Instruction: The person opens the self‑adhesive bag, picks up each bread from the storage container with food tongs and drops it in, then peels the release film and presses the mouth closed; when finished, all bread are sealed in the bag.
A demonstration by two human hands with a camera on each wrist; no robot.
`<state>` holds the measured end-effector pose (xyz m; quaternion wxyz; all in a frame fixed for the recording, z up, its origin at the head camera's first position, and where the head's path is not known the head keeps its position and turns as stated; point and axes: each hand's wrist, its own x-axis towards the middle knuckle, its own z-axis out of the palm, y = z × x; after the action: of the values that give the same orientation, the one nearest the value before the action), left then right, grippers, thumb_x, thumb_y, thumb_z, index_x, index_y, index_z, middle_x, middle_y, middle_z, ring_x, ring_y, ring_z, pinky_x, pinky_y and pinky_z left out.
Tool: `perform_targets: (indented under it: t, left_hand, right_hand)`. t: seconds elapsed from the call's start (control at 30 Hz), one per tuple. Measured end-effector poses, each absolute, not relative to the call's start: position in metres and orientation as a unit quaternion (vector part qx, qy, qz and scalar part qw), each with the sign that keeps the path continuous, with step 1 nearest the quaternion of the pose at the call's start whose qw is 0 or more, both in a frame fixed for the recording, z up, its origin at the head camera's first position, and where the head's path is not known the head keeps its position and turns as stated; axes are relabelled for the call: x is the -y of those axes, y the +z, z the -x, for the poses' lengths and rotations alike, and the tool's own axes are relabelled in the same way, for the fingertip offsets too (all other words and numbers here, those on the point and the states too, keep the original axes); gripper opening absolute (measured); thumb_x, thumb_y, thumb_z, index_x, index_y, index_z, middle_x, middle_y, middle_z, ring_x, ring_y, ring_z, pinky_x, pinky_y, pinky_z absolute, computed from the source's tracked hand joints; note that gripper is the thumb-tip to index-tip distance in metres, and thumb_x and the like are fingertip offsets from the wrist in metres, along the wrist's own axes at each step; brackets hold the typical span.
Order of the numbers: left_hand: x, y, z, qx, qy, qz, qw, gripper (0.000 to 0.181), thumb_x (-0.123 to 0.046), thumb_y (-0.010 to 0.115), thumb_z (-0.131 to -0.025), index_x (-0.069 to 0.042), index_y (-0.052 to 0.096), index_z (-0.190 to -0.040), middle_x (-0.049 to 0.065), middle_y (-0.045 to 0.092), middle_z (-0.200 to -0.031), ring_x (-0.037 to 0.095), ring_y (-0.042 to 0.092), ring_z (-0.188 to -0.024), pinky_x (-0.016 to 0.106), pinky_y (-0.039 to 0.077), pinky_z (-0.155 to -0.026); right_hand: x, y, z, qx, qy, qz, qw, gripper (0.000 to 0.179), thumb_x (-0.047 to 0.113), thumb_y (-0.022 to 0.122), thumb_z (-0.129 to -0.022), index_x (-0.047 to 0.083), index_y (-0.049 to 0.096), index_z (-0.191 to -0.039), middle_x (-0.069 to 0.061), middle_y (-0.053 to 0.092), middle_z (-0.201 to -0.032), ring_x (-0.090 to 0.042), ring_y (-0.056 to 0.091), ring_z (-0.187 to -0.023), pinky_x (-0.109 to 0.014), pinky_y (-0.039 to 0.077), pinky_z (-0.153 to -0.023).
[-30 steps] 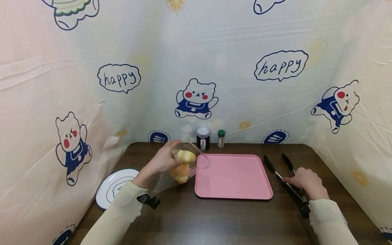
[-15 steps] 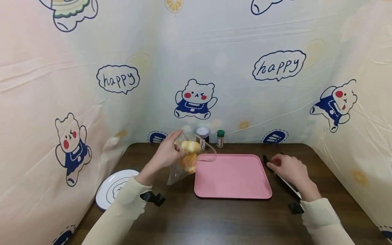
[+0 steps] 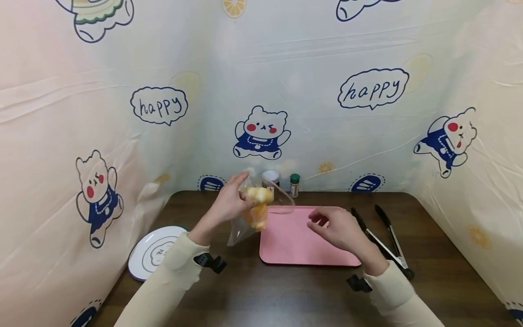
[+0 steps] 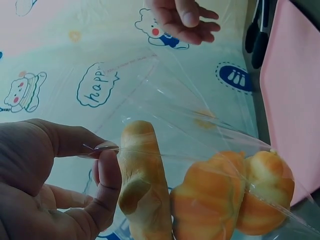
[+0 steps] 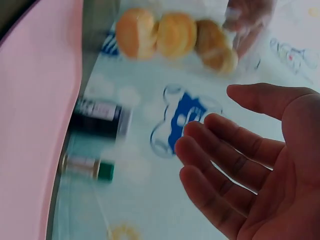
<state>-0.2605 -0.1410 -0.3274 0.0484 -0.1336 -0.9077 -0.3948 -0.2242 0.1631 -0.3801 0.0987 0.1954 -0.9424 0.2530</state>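
My left hand pinches the edge of a clear plastic bag between thumb and forefinger. Inside the bag are several bread rolls, golden brown and in different shapes. In the head view the bag hangs left of the pink tray, its pinkish seal strip looping over the tray's far left corner. My right hand hovers over the tray's right half with its fingers loosely bent and nothing in them. In the right wrist view its palm faces the bag across a gap.
Black-handled metal tongs lie spread on the dark table right of the tray. A white plate rests at the left. Behind the tray stand a dark jar with a pale lid and a small green-capped shaker.
My right hand has left the tongs and moved left over the tray. My left hand has raised the bag and shifted it to the right.
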Motion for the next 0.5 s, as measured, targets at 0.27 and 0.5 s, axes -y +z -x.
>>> perform_targets:
  t: [0.27, 0.5]
  left_hand:
    - [0.136, -0.325, 0.256, 0.906, -0.401, 0.131, 0.044, 0.09, -0.009, 0.079, -0.078, -0.007, 0.033, -0.155, 0.012, 0.029, -0.16, 0.012, 0.06, -0.071, 0.025, 0.054, -0.065]
    - [0.131, -0.326, 0.254, 0.901, -0.41, 0.136, 0.04, 0.091, -0.006, 0.078, -0.078, -0.007, 0.031, -0.156, 0.011, 0.028, -0.161, 0.012, 0.062, -0.072, 0.025, 0.054, -0.064]
  right_hand:
    - [-0.123, -0.376, 0.221, 0.924, 0.287, -0.238, 0.082, 0.012, 0.038, 0.072, -0.09, 0.028, 0.073, -0.098, 0.013, 0.071, -0.091, -0.001, 0.064, -0.08, -0.022, 0.052, -0.067]
    - [-0.099, -0.372, 0.221, 0.909, 0.304, -0.264, 0.106, 0.026, 0.037, 0.074, -0.089, 0.025, 0.073, -0.111, 0.007, 0.075, -0.103, -0.009, 0.068, -0.084, -0.021, 0.052, -0.067]
